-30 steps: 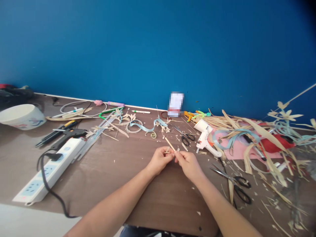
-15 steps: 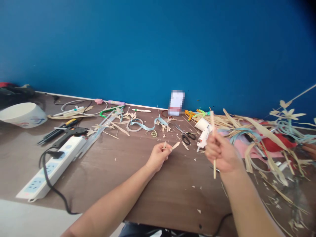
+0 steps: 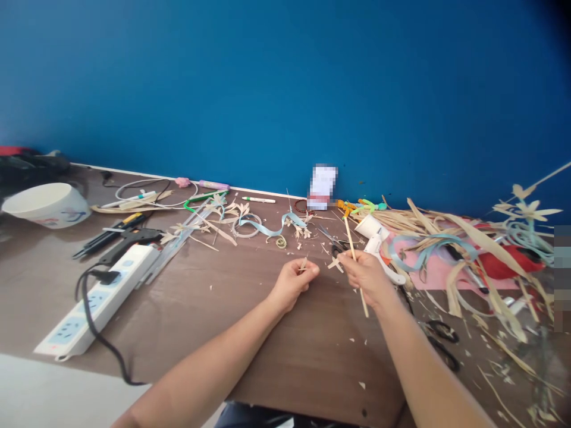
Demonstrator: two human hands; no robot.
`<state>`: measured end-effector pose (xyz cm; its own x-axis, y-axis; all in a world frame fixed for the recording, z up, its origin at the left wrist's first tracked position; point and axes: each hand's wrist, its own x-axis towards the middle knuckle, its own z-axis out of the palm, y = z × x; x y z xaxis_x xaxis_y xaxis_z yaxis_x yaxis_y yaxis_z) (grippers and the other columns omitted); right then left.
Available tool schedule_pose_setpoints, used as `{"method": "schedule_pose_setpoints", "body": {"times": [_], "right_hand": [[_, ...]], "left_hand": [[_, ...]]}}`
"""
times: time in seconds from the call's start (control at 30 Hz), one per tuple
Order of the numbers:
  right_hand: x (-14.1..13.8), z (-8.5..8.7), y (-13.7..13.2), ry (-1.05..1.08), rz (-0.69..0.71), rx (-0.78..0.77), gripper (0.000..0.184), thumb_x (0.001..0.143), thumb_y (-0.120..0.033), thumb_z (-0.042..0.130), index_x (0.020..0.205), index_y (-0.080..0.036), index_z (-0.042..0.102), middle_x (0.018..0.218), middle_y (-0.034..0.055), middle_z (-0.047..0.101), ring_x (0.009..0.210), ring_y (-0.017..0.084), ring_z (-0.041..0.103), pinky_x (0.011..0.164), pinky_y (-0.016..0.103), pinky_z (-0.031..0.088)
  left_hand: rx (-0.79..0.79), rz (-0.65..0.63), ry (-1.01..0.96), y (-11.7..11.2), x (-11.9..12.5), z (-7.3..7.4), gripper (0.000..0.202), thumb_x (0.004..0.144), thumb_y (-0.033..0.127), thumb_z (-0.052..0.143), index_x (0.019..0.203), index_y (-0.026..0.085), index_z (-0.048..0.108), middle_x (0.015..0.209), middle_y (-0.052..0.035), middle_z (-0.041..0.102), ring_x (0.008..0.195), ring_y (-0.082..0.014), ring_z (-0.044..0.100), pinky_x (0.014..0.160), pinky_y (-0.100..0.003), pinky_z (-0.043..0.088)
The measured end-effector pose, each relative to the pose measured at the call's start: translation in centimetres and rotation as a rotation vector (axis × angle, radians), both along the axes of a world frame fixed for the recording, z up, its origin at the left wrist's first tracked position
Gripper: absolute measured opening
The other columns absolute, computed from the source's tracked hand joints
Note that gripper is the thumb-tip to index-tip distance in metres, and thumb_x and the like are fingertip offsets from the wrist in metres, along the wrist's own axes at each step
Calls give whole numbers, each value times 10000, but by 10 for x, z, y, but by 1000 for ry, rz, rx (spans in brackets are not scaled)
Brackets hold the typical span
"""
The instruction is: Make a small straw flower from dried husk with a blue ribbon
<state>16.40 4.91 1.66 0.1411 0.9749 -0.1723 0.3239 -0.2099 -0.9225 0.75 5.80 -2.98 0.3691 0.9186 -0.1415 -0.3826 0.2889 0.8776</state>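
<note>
Right hand: one, the right hand, just to the near left of the white glue gun; fingers curled closed around one pale stick, which slants up past the thumb and out below the palm.
Left hand: one, the left hand, farther left of the glue gun; fingers folded in, thumb and forefinger pinching one small pale sliver. The two hands stand apart.
Scissors: two pairs. The far scissors lie left of the glue gun, partly hidden by the right hand; the near scissors lie nearer than it and to its right, blades covered by the forearm.
Glue guns: two; the black glue gun lies well left of the white one.
Power strip: one white power strip, left of the glue gun, one black plug in it.
Bowl: one white bowl, farthest left of the glue gun.
Pen: one white pen, beyond the glue gun and left.
Sheet: one pink sheet, right of the glue gun, under pale strips too tangled to count.
</note>
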Motion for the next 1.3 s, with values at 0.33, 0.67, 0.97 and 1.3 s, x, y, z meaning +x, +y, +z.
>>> {"method": "schedule_pose_setpoints", "body": {"times": [0.33, 0.67, 0.97, 1.3], "right_hand": [[24, -5, 23, -515, 39, -33, 247, 631, -256, 560, 405, -190, 488, 422, -6, 446, 453, 126, 391, 489, 256, 197], [-2, -4, 12, -296, 51, 60, 265, 711, -426, 487, 693, -176, 570, 457, -45, 444, 418, 106, 375, 448, 231, 269], [-13, -12, 6, 68, 17, 55, 210, 661, -380, 567, 654, -172, 544, 357, -106, 302, 319, 53, 231, 362, 215, 194], [-9, -13, 2, 69, -9, 91, 201, 658, -367, 601, 680, -171, 565, 407, -91, 347, 355, 52, 243, 366, 206, 162]], "left_hand": [[-108, -85, -187, 5, 0, 3, 199, 678, 273, 613, 784, 108, 580, 568, 35, 427, 420, -21, 273, 381, -170, 134], [-2, -120, -121, 3, 2, 7, 440, 685, 319, 625, 1076, 177, 481, 612, 22, 533, 414, -27, 258, 382, -166, 149], [-50, -195, -68, 2, 1, 9, 333, 625, 279, 662, 882, 137, 505, 641, -6, 581, 391, -12, 240, 364, -167, 124], [-104, -211, -64, 3, 0, 9, 267, 625, 340, 652, 671, 127, 498, 629, -5, 544, 409, -13, 242, 347, -161, 88]]}}
